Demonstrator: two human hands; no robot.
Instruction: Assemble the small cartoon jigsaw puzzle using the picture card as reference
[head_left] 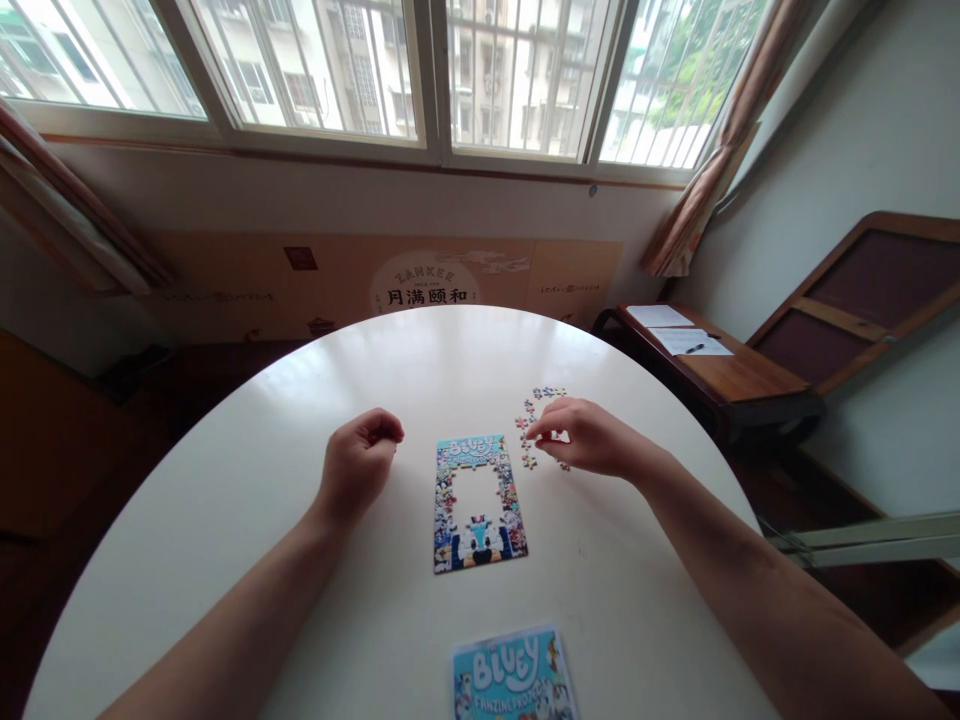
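A partly assembled jigsaw puzzle (pixel 481 545) with a "BLUEY" heading lies flat at the middle of the white table, with a bare opening in its centre. Just to its right is a loose group of small puzzle pieces (pixel 529 462). My right hand (pixel 583 436) is over these pieces, thumb and fingertips close together at the group's left side; whatever may be between them is too small to make out. Left of the puzzle, my left hand (pixel 361 458) rests on its side with the fingers curled in, and no object shows in it.
A "BLUEY" picture card (pixel 513 677) lies at the near edge of the round white table (pixel 225 500). Behind the table are a printed panel and barred windows. At the right stands a low wooden table (pixel 757 385) with papers (pixel 679 341) and a pen.
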